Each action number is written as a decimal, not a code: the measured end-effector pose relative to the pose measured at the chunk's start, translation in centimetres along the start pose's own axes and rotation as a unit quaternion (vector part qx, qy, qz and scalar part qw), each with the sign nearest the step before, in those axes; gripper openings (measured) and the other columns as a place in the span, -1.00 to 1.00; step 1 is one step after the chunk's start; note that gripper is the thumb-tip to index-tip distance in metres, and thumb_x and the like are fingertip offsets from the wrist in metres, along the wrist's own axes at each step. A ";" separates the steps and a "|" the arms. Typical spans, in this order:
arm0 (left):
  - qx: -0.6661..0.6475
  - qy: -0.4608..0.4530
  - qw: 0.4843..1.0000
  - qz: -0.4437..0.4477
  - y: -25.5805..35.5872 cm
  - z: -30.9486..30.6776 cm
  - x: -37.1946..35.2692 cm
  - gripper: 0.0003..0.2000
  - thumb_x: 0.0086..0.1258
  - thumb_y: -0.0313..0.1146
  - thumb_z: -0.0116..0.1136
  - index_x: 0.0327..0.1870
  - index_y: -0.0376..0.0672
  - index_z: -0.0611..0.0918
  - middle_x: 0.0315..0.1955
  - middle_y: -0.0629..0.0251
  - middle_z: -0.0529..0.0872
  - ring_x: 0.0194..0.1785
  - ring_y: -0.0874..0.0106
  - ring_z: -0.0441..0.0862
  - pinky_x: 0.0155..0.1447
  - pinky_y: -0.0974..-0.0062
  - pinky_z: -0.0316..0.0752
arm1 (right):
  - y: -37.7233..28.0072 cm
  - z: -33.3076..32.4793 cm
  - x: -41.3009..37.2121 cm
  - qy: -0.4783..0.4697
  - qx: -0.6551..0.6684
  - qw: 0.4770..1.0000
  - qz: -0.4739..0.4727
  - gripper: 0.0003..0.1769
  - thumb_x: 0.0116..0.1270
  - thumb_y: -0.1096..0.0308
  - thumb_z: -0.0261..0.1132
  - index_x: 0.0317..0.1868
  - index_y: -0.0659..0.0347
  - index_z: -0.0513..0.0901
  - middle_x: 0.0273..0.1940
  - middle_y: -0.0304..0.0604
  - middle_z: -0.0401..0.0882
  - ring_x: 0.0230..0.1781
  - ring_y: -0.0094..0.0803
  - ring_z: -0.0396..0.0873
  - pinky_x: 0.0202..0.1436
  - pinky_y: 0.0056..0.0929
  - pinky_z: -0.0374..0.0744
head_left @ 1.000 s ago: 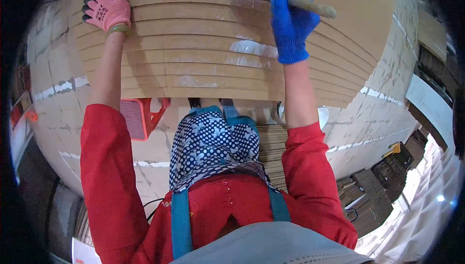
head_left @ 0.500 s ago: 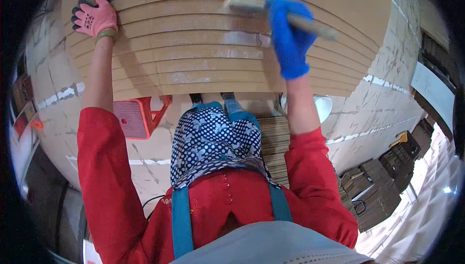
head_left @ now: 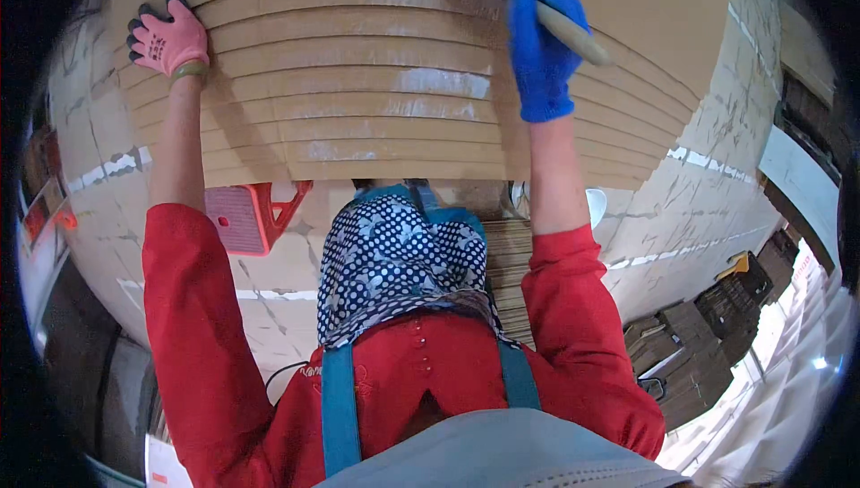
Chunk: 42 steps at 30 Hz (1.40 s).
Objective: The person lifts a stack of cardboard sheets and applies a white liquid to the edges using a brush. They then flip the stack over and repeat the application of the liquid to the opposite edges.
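Note:
Overlapping cardboard sheets [head_left: 340, 80] lie fanned out in front of me, their edges stepped like stairs. White wet-looking smears mark several of the strips near the middle. My left hand [head_left: 167, 42], in a pink glove with dark fingertips, rests with fingers spread on the left side of the sheets. My right hand [head_left: 545, 44], in a blue glove, is wrapped round the handle of a wide brush [head_left: 573, 35]. The brush's pale bristles point left, over the far part of the cardboard.
A red plastic stool [head_left: 240, 219] stands below the cardboard's left front edge. Partly behind my right forearm is a white bucket [head_left: 596, 206]. Stacked cardboard [head_left: 511, 264] lies beside my legs, and flattened boxes [head_left: 685, 354] are on the floor at the right.
My right hand has moved the brush away from me and slightly right, and its handle now slants more steeply. My left hand stays flat on the cardboard, shifted slightly left in view.

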<state>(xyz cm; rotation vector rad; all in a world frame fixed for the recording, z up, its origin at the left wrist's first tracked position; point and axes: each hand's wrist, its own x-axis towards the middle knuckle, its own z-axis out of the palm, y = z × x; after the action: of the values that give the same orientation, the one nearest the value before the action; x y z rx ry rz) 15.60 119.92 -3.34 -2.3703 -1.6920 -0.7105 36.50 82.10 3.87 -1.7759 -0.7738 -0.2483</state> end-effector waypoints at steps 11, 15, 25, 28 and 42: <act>0.023 -0.002 1.000 -0.009 0.6 -0.7 0.0 -0.34 0.23 0.17 -0.19 0.16 -0.22 0.42 0.14 0.00 0.40 0.23 0.03 0.27 0.29 0.01 0.05 | -4.9 6.3 -0.4 -0.041 0.092 0.993 0.069 -0.96 0.20 0.54 0.26 -0.42 0.27 0.60 -0.43 -0.19 0.58 -0.44 -0.45 0.54 -0.32 -0.51 0.50; 0.021 0.005 1.000 0.000 0.3 -0.3 -0.1 -0.35 0.23 0.16 -0.18 0.15 -0.22 0.44 0.12 0.01 0.42 0.21 0.03 0.28 0.28 0.00 0.06 | -6.0 9.0 -2.2 -0.044 0.001 0.998 -0.046 -0.94 0.17 0.55 0.27 -0.46 0.26 0.60 -0.48 -0.20 0.57 -0.49 -0.45 0.53 -0.37 -0.52 0.50; 0.030 -0.073 0.997 -0.021 3.0 -4.7 -0.1 -0.40 0.36 -0.01 -0.16 0.32 -0.22 0.25 0.34 -0.01 0.16 0.41 0.12 0.05 0.43 0.16 -0.11 | -7.7 12.0 -1.5 -0.038 0.073 0.996 0.031 -0.94 0.11 0.52 0.33 -0.47 0.22 0.60 -0.50 -0.13 0.56 -0.55 -0.37 0.52 -0.41 -0.51 0.48; 0.058 -0.012 0.998 0.001 2.5 -4.0 -0.4 -0.48 0.34 -0.08 -0.09 0.23 -0.24 0.34 0.26 -0.02 0.27 0.32 0.09 0.19 0.34 0.16 0.05 | -8.0 13.5 -1.4 -0.046 -0.056 0.995 -0.063 -0.95 0.09 0.47 0.32 -0.47 0.19 0.61 -0.50 -0.11 0.56 -0.53 -0.33 0.53 -0.38 -0.45 0.51; -0.463 -0.029 0.885 -0.032 1.7 -8.7 -3.4 -0.46 0.29 -0.17 0.08 0.14 -0.45 0.36 0.08 -0.06 0.48 0.19 0.11 0.37 0.28 0.27 0.20 | -6.9 2.1 -6.9 0.005 0.015 0.998 0.053 -0.91 0.07 0.40 0.34 -0.50 0.13 0.57 -0.49 -0.13 0.54 -0.50 -0.21 0.54 -0.40 -0.35 0.51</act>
<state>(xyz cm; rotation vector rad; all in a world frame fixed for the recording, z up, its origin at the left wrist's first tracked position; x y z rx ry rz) 13.73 113.14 3.05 -2.8979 -1.6762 -1.8079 26.57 82.51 4.86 -1.7806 -0.6709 -0.1741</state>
